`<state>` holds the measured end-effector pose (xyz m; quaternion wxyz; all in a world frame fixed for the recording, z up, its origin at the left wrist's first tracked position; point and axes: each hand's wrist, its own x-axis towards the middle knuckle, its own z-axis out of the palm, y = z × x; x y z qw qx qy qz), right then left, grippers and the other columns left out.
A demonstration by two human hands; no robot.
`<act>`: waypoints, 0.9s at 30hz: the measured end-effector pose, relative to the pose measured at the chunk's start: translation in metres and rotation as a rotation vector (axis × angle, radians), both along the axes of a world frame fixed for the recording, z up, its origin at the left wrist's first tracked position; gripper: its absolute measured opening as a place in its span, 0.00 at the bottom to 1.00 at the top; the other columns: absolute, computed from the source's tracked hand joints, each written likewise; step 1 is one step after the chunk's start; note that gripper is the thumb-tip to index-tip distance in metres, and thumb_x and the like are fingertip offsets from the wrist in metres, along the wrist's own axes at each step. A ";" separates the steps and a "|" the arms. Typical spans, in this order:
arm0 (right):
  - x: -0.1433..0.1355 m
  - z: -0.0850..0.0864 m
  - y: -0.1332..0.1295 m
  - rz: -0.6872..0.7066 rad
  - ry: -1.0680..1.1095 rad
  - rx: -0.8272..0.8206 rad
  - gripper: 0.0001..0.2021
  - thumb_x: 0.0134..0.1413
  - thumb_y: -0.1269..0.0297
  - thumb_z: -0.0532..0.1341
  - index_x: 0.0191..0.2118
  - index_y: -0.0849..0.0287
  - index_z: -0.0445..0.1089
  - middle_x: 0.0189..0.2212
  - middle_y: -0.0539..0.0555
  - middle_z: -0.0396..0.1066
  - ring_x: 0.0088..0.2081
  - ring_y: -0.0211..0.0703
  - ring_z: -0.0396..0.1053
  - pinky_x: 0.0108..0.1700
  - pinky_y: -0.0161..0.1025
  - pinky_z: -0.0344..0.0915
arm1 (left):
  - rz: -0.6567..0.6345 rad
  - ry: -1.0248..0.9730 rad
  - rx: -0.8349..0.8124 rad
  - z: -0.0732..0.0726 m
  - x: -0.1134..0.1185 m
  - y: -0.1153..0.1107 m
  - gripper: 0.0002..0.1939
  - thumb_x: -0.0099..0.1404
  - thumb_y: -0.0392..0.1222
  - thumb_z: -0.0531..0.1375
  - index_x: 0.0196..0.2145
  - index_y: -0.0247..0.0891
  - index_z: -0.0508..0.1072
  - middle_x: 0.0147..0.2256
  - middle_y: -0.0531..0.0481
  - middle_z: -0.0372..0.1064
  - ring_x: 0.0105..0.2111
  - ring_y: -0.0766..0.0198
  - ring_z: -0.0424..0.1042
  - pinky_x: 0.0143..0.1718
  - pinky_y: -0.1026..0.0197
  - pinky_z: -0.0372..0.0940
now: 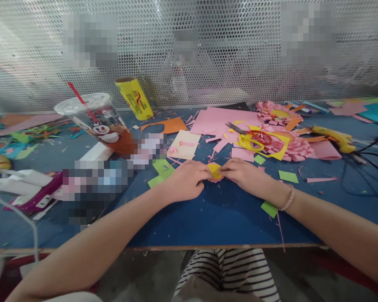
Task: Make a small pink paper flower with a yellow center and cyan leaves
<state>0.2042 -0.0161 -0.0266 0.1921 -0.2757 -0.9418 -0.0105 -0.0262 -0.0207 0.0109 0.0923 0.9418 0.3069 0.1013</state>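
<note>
Striped trousers (227,272) show below the blue bench (208,226), where the left hand (187,180) and right hand (247,175), fingers pinched closed, hold opposite edges of a yellow disc (214,170) near pink sheets (220,118)

both bare forearms reach in over the near edge, the left forearm (113,235) slanting up from the near left, the right forearm (330,230) from the near right. the left hand (189,180) and right hand (247,176) sit palm down, a small gap between their fingertips. fingers are bent and thumbs tucked toward the fingers in a pinch. a thin braided band (290,198) circles the right wrist.
</note>
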 end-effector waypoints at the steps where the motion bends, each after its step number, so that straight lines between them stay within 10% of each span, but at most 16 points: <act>1: 0.000 0.000 -0.001 0.004 -0.013 0.014 0.14 0.56 0.74 0.52 0.44 0.61 0.71 0.42 0.59 0.70 0.44 0.45 0.64 0.46 0.45 0.66 | -0.005 0.015 0.003 0.001 0.000 -0.001 0.20 0.54 0.29 0.51 0.41 0.41 0.73 0.43 0.48 0.71 0.44 0.59 0.67 0.49 0.53 0.59; 27: -0.001 0.010 -0.001 0.133 -0.047 -0.031 0.19 0.56 0.78 0.49 0.50 0.59 0.67 0.53 0.55 0.64 0.58 0.43 0.57 0.58 0.47 0.59 | -0.149 0.060 -0.011 0.003 -0.005 0.003 0.26 0.55 0.28 0.51 0.50 0.47 0.67 0.50 0.49 0.66 0.52 0.59 0.62 0.53 0.52 0.55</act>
